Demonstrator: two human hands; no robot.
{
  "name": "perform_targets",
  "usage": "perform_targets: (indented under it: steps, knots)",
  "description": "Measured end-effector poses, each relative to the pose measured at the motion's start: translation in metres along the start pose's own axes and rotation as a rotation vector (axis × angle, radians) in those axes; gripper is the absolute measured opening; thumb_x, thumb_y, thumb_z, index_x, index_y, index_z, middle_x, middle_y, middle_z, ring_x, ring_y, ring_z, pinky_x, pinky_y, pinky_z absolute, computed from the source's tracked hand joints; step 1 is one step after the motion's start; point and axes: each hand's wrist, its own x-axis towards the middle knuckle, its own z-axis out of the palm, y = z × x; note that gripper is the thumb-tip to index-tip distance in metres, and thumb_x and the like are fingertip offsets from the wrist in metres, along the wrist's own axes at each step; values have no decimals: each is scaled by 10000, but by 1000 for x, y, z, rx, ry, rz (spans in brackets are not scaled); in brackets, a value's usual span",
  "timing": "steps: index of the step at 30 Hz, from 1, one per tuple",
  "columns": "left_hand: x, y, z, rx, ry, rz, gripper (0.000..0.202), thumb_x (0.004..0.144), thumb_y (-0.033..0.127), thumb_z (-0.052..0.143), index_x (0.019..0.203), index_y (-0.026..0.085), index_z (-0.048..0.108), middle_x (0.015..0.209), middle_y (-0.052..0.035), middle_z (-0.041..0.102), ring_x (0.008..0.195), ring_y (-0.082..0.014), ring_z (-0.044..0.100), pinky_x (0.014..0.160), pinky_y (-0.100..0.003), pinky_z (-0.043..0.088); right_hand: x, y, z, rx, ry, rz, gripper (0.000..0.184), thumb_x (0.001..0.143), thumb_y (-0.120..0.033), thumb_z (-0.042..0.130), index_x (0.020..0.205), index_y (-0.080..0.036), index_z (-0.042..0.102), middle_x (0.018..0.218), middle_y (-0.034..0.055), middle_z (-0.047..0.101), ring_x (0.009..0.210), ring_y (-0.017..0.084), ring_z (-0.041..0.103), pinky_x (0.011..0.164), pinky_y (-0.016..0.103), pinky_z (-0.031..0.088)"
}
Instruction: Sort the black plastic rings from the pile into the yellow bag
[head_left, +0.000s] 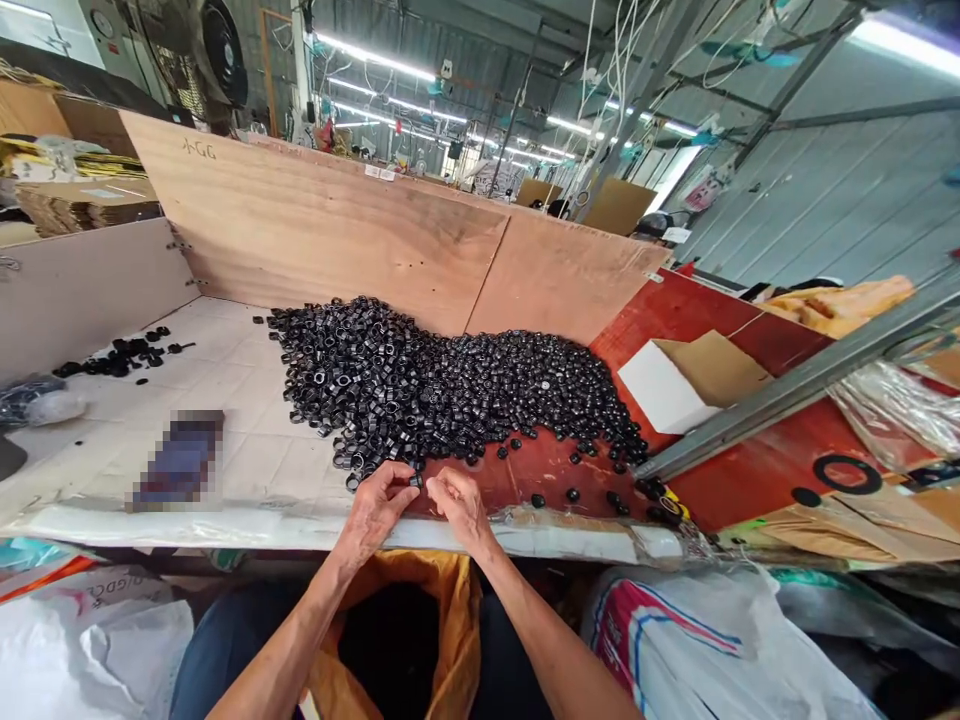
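Observation:
A large heap of small black plastic rings (450, 390) spreads across the table, with a few loose ones scattered on the red board (547, 470). At the heap's front edge, my left hand (373, 510) pinches a small black ring (415, 481) between its fingertips. My right hand (461, 505) is bunched right beside that ring, its fingertips close to it. I cannot tell whether those fingers hold anything. A smaller cluster of black parts (120, 355) lies on the white tiled surface (255, 440) to the left.
Plywood walls (315, 220) rise behind the heap. A pixelated flat object (178, 458) lies left of my hands. Below the table edge, an orange bag (450, 620) hangs open between my arms, beside a white woven sack (697, 650). A metal rail (795, 390) crosses the right side.

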Motion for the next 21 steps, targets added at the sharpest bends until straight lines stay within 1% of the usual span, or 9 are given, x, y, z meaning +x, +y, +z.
perform_targets:
  steps: [2,3,4,6,8,10,14,18,21]
  knots:
    - [0,2,0,13,2,13,199,852,343,687,997,207,692,990,-35,737,868,-178,704,802,-300,600,1,1,0,28,-16,4,315,926,-494,641,834,-196,690,645,-17,581,583,144,534,581,261,435]
    - [0,3,0,12,1,14,201,855,350,686,996,207,692,985,-35,737,870,-180,704,805,-302,599,1,1,-1,24,-25,13,308,924,-485,644,829,-196,694,638,-17,581,593,146,535,589,261,437]
    - [0,4,0,9,1,9,208,857,360,686,997,206,691,974,-33,736,857,-179,702,797,-302,596,1,2,-1,7,-25,20,322,930,-476,637,780,-195,683,624,-16,572,598,147,532,597,262,439]
    - [0,3,0,5,-3,-11,229,857,378,692,1006,204,686,957,-27,732,820,-171,694,779,-300,590,1,2,-2,-17,-2,15,325,923,-452,640,726,-195,663,633,-12,573,609,146,535,610,262,444]
    - [0,2,-1,2,-13,-21,245,857,385,697,1018,202,680,967,-28,733,813,-168,696,783,-300,591,1,2,-3,-4,0,-26,230,885,-414,665,860,-191,717,745,2,640,660,151,577,639,263,469]
    - [0,0,-1,5,-32,-10,244,868,379,692,1033,200,680,996,-39,739,840,-174,709,806,-304,596,2,3,-2,2,-24,-47,255,869,-390,663,1017,-198,741,800,9,674,681,158,610,646,265,484]
    - [-2,0,-2,47,-67,42,190,882,325,688,1028,206,707,1056,-49,742,917,-185,721,854,-305,597,2,4,0,11,-55,8,268,905,-434,617,979,-196,717,660,-13,619,601,159,606,598,264,480]
    - [-3,0,-2,-5,-69,29,203,911,353,676,1051,208,699,1027,-39,746,887,-180,722,845,-306,606,0,1,2,31,-84,-23,246,886,-414,649,1010,-206,690,774,-3,650,658,154,623,625,261,494]
    - [-3,0,-3,-3,-95,54,204,926,373,673,1038,204,696,1016,-46,748,880,-186,729,838,-311,610,0,-1,2,24,-89,3,228,894,-412,631,991,-210,673,734,-19,625,615,147,609,604,257,487]
